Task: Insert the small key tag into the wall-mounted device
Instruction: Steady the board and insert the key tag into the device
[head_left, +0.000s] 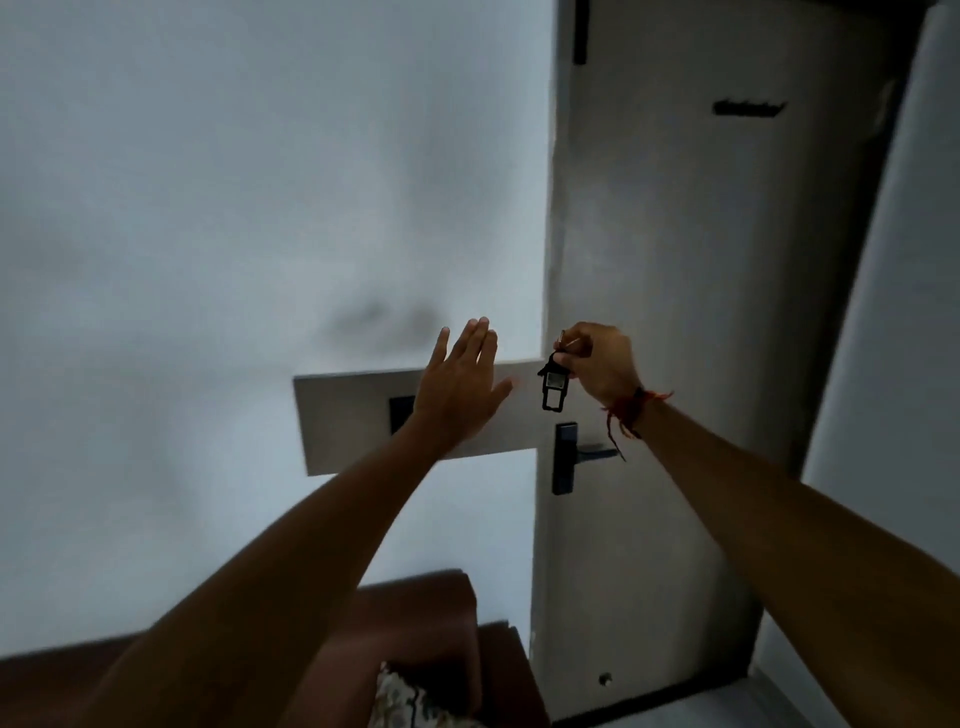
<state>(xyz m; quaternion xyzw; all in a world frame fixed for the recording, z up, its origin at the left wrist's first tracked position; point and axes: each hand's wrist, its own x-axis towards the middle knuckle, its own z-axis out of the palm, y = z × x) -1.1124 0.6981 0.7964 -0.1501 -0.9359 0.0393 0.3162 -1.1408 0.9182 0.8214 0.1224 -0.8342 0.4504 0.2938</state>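
Up against the wall, the left hand (460, 387) is spread flat, fingers (470, 338) extended and slightly fanned, holding nothing; its palm covers part of the long pale rectangular wall panel (343, 421). Just below the heel of that hand, a small dark rectangular wall-mounted device (401, 413) shows at its left edge, the rest hidden by the wrist. The right hand (602, 364) is curled closed, pinching the top of a small black rectangular key tag (553, 387) that dangles beneath its fingertips, apart from the device and just right of the left thumb. A red thread bracelet (631, 408) circles the right wrist. Below the tag sits a dark metal door lock with lever handle (566, 457) on the pale door (701, 260).
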